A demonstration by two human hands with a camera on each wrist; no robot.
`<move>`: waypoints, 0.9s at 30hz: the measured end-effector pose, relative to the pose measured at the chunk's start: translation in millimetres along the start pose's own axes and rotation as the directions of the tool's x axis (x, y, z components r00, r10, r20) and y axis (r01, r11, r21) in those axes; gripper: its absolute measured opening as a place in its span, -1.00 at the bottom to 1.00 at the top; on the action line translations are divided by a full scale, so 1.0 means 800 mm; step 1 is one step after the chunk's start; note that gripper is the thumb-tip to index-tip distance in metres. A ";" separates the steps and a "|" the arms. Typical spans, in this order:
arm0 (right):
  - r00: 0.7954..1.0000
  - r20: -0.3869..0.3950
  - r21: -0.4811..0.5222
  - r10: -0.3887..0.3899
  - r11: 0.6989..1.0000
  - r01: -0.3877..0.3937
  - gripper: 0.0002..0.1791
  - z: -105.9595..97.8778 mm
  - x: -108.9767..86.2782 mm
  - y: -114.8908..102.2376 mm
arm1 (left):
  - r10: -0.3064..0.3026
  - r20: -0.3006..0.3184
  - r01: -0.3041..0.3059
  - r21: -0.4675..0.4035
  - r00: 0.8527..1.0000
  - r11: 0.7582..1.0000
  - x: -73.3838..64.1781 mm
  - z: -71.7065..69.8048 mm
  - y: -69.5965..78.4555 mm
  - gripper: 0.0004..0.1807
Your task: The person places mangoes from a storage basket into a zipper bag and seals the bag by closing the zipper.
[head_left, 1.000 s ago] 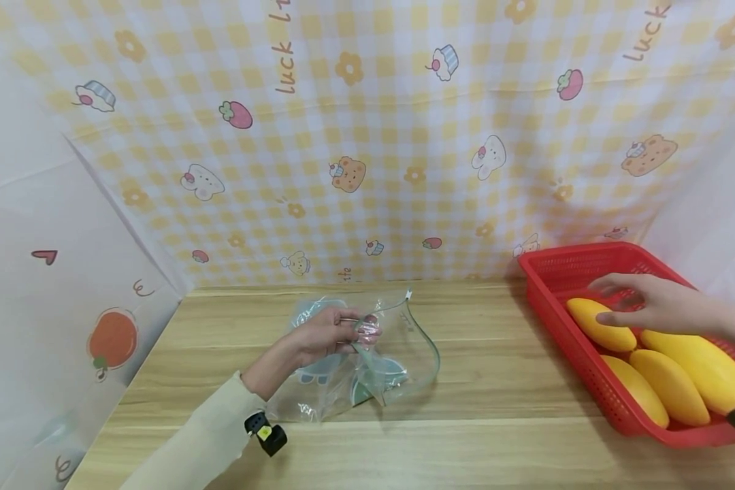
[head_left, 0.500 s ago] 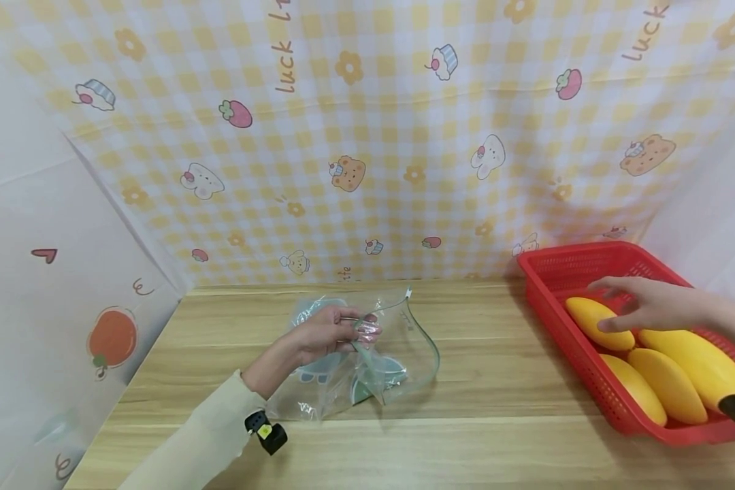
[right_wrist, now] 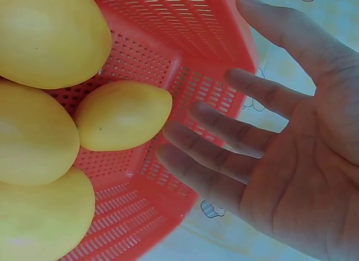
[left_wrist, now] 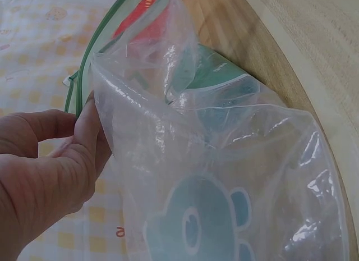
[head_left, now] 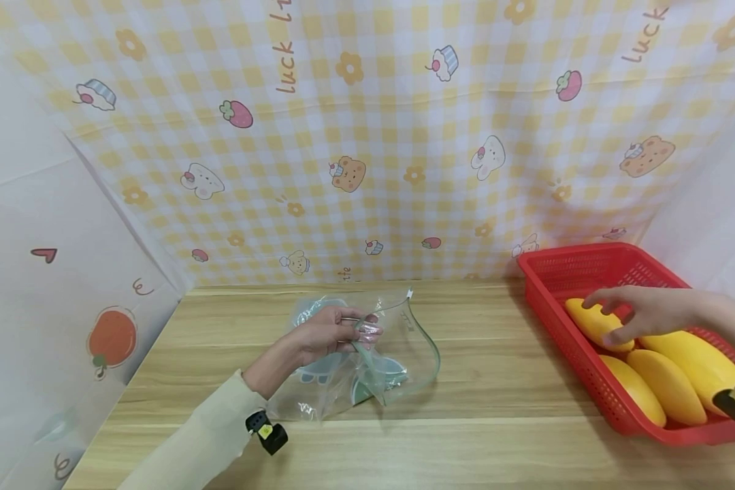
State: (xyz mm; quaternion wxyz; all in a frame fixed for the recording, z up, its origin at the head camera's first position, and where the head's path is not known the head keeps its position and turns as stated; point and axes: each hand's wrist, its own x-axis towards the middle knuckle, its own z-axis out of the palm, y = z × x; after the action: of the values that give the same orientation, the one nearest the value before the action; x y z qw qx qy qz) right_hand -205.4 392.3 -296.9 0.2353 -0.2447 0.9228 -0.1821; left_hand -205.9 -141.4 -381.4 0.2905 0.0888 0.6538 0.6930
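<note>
Head view: bright, soft, fairly even light; faint shadows on the backdrop and on the table left of the basket. Specular glare on the bag. Left wrist: dimmer, greyish, table lines bowed at right. Right wrist: bluish cast, hazy, right hand underlit.

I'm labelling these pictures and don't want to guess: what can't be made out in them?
Head view: whether the right hand touches the farthest yellow fruit, which it partly covers.
Right wrist view: outer ends of the three other fruits, cut off by the edges.
Left wrist view: lower part of the clear bag, cut off by the bottom edge; white print on its green patch, too small to read.
</note>
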 end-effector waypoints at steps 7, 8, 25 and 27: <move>0.990 0.105 0.134 0.093 0.985 -0.106 -0.34 -0.003 -0.002 -0.006 | 0.008 0.000 -0.008 -0.002 1.000 1.000 0.000 0.000 0.000 -0.52; 0.988 0.118 0.160 0.103 0.980 -0.121 -0.35 -0.003 -0.001 -0.006 | 0.008 0.001 -0.008 -0.003 1.000 1.000 0.000 -0.001 0.000 -0.52; 0.947 0.228 0.264 0.227 0.921 -0.285 -0.28 0.010 0.002 -0.011 | 0.002 0.005 -0.002 -0.009 1.000 1.000 0.003 -0.003 -0.002 -0.51; 0.945 0.234 0.262 0.230 0.921 -0.289 -0.29 0.009 0.002 -0.012 | 0.005 0.003 -0.005 -0.006 1.000 1.000 0.002 -0.003 -0.002 -0.51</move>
State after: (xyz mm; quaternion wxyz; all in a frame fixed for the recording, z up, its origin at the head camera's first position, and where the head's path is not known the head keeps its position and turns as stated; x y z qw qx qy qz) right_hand -199.2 382.1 -298.9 0.3818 -0.0992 0.8818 -0.2585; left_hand -208.3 -142.5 -383.6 0.2901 0.0908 0.6509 0.6956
